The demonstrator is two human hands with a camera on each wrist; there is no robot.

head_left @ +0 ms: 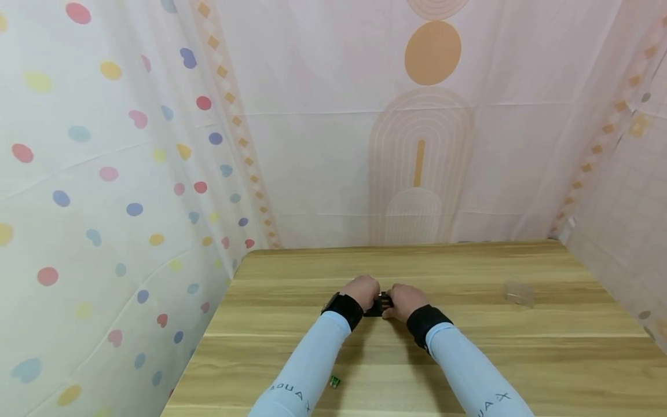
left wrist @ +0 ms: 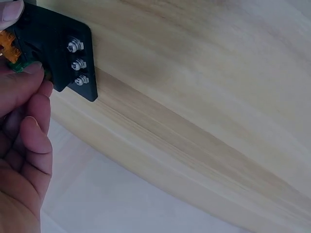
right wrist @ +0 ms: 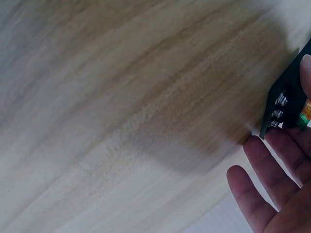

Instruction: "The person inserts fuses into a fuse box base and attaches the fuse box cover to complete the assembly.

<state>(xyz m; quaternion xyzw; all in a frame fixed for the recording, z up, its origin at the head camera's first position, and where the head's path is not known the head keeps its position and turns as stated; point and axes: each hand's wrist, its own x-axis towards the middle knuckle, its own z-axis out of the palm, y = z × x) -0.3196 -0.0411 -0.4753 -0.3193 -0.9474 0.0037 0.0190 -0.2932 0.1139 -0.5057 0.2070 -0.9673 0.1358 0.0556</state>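
Both hands meet over the middle of the table around a black plate with a raised block (left wrist: 53, 36). Three silver screws (left wrist: 77, 64) stand in a row along one edge of the plate. My left hand (head_left: 362, 291) pinches a small green piece (left wrist: 18, 66) at the block, with an orange part (left wrist: 8, 46) just above it. From the other side my right hand (head_left: 409, 301) grips the black plate, its thumb on top and fingertips at the lower edge. The right hand's outer fingers (right wrist: 260, 160) stretch out loosely. Part of the block is hidden behind the fingers.
On the wooden table (head_left: 292, 278), a small green item (head_left: 334, 381) lies near the left forearm. A clear plastic box (head_left: 519, 293) sits to the right. Patterned curtains (head_left: 323, 145) hang behind the table and along its left side.
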